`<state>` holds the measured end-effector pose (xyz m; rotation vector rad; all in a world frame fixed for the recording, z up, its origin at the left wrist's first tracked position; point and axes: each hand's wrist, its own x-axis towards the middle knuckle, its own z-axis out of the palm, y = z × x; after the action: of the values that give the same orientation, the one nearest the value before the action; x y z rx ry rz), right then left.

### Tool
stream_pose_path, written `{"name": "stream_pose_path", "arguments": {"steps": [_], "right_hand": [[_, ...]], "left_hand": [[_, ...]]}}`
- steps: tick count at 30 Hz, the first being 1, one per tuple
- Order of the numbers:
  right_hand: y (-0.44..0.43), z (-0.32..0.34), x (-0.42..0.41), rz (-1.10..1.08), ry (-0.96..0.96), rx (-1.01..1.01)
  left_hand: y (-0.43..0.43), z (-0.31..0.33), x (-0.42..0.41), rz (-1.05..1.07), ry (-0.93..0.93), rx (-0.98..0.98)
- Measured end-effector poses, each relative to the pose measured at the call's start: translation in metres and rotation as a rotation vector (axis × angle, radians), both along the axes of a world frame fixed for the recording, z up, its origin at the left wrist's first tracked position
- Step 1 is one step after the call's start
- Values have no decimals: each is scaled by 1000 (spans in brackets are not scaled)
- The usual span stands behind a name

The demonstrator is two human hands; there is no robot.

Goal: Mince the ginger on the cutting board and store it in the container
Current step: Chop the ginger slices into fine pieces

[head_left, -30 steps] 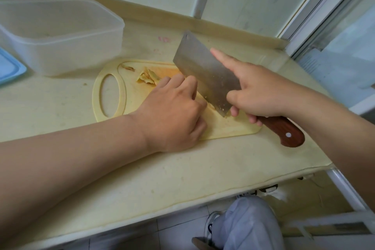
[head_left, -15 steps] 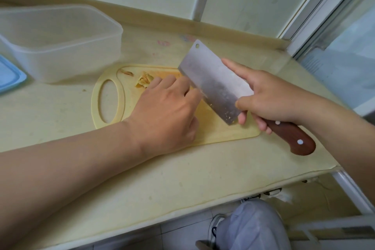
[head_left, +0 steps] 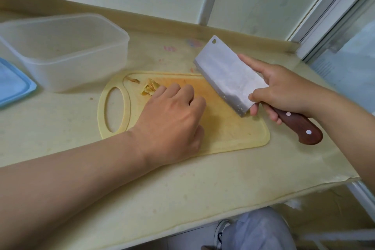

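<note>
The ginger [head_left: 150, 89] is a small pale heap of slivers at the far edge of the yellow cutting board [head_left: 233, 134], toward the end with the oval handle hole, and one stray scrap [head_left: 133, 80] lies nearer that far corner. It looks sliced rather than minced, so the chopping seems barely begun.

The left hand [head_left: 172, 119] rests on the board just beside the heap, knuckles up and fingers curled. Whether it pins any ginger beneath is hidden, so I cannot tell. The right hand [head_left: 284, 89] grips the cleaver [head_left: 229, 75] where blade meets wooden handle [head_left: 300, 126], with the forefinger laid along the flat. The blade is raised and tilted over the board's far right corner, well apart from the left hand.

To do this step well, I would gather the slivers and the stray scrap into one tight pile toward the board's middle — away from the edge, where bits could spill onto the bench [head_left: 182, 189]. The left fingertips should be tucked behind the knuckles, and the cleaver's flat should ride against them, rocking in short strokes rather than falling from height. Turning the pile would let it be crossed again.

The clear plastic container [head_left: 81, 71] stands open at the bench's far left, just beyond the board's handle end, with its blue lid [head_left: 12, 83] beside it — handy for scraping in afterwards.
</note>
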<state>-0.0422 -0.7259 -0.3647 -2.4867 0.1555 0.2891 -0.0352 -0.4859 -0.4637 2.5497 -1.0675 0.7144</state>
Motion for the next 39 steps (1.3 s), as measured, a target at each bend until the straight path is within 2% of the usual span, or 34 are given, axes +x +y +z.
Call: {"name": "stream_pose_path", "arguments": {"steps": [6,12,19,22,26,33,39], "right_hand": [[-7,-5,-3,27,-38,156],[-17,-26,-8,25,-32,444],[-13,-41,-16,27,-85,617],[-19,-45,-21,-8,-115,683],[-22,-51,-26,20,-112,711],[-22,-53,-28,83,-105,707],[-23,-53,-30,88,-106,721]], "left_hand": [[-1,1,-3,59,-2,13],[-4,3,-5,124,0,60],[-5,9,-8,140,-56,53],[6,17,-6,182,-5,-5],[19,32,-6,192,111,4],[-5,34,-16,260,242,291],[-14,40,-13,251,267,261]]}}
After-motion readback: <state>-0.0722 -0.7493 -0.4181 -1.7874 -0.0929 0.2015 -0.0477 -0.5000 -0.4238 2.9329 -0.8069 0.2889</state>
